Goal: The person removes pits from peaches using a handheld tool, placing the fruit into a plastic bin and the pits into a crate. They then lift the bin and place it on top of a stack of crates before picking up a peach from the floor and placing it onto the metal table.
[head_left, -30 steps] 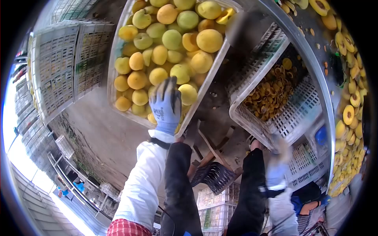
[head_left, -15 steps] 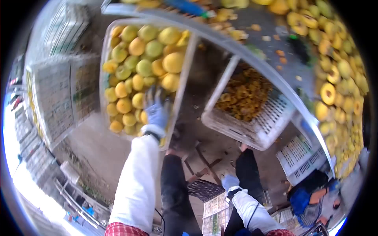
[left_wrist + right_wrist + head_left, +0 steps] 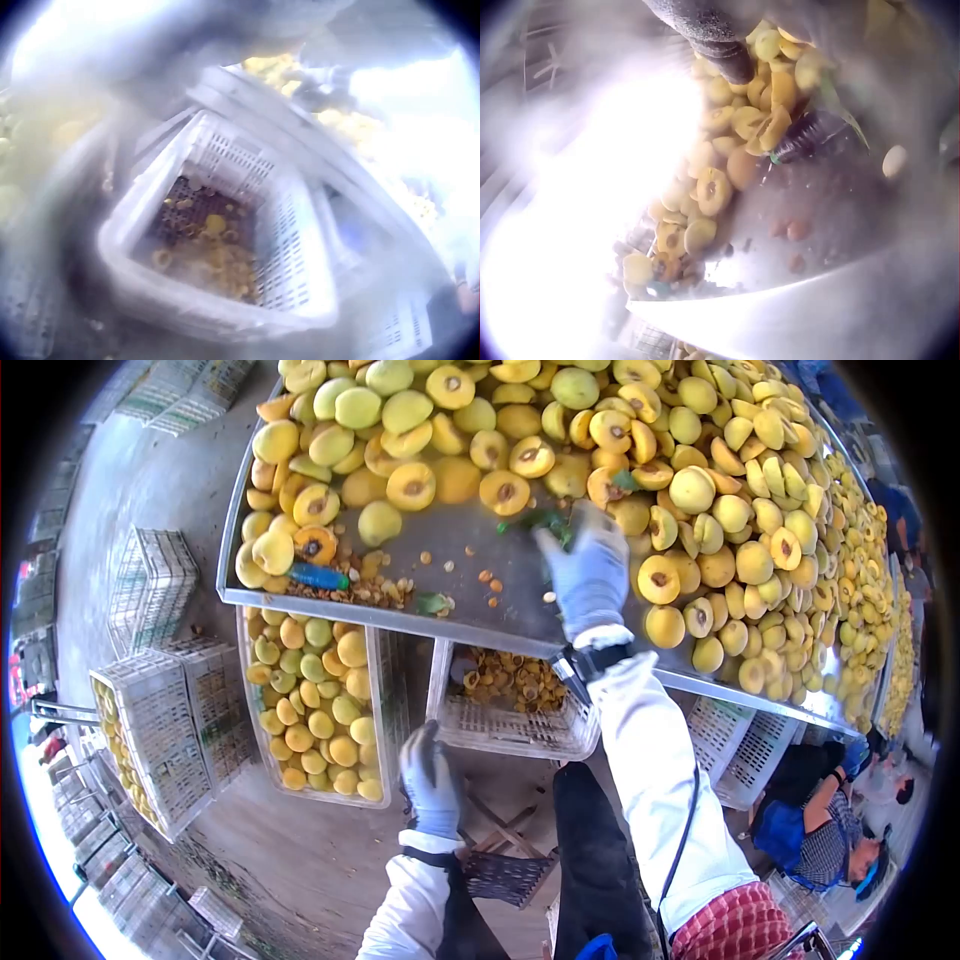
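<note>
My gloved right hand (image 3: 590, 575) reaches over the metal table (image 3: 440, 545), thumb and fingers spread. Close to its fingertips lies a dark, ridged handle with a green tip (image 3: 814, 135), beside halved yellow peaches (image 3: 714, 191). One dark fingertip (image 3: 739, 69) of the glove points down over the fruit in the right wrist view. The gloved left hand (image 3: 430, 775) hangs in front of the table, its fingers loosely bent and holding nothing. Near it stand a crate of whole peaches (image 3: 375, 730) and a white crate of fruit scraps (image 3: 304, 247).
Peach halves (image 3: 760, 530) heap up across the table's back and right. A blue handle (image 3: 320, 577) lies by the left rim among loose pits. Stacked crates (image 3: 165, 730) stand at left, and a woven stool (image 3: 505, 875) is below. Another person (image 3: 825, 825) sits at right.
My left hand has left the peaches in the crate and drawn back toward me. The right hand has risen from beside my leg to over the table. The head view has turned up toward the table.
</note>
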Motion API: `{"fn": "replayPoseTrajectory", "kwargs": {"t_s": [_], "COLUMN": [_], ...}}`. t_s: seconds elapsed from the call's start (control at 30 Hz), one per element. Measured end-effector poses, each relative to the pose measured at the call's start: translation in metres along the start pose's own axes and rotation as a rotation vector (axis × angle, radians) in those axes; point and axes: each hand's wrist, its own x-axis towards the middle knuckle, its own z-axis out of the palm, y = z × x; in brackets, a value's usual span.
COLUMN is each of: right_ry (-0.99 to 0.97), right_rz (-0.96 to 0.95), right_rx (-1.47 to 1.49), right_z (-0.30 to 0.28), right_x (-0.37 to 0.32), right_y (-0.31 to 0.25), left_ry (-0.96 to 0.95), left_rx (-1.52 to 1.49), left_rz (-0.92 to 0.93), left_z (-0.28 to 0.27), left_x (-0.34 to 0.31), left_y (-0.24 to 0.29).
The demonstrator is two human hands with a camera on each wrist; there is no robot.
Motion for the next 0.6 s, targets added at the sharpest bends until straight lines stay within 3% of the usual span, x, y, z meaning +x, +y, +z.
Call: {"fn": "replayPoseTrajectory", "kwargs": {"t_s": [0.07, 0.1, 0.2, 0.33, 0.37, 0.47, 0.5, 0.57, 0.6], "right_ry": [-0.184, -0.390, -0.566, -0.510, -0.500, -0.246, -0.211, -0.387, -0.447], "right_rz": [-0.157, -0.184, -0.163, -0.130, -0.097, -0.143, -0.110, 0.281, 0.450], "right_rx": [-0.273, -0.352, -0.271, -0.104, -0.122, 0.208, 0.372, 0.869, 1.073], "right_z": [0.004, 0.010, 0.021, -0.025, -0.038, -0.052, -0.055, -0.064, -0.070], "right_x": [0.010, 0.009, 0.004, -0.021, -0.026, -0.051, -0.061, -0.083, -0.089], "right_y": [-0.014, -0.011, 0.006, 0.031, 0.039, 0.078, 0.086, 0.095, 0.096], "left_ry": [-0.027, -0.028, -0.050, -0.082, -0.067, -0.055, 0.070, 0.090, 0.069], "left_rx": [-0.078, -0.134, -0.112, -0.006, -0.107, 0.018, 0.236, 0.284, 0.310], "left_rz": [0.061, 0.059, 0.136, 0.163, 0.151, 0.001, 0.005, -0.166, -0.126], "left_z": [0.017, 0.024, 0.035, 0.049, 0.059, 0.101, 0.122, 0.160, 0.171], "left_x": [0.014, 0.025, 0.065, 0.134, 0.157, 0.237, 0.253, 0.273, 0.269], "left_y": [0.026, 0.039, 0.060, 0.087, 0.094, 0.118, 0.134, 0.141, 0.146]}}
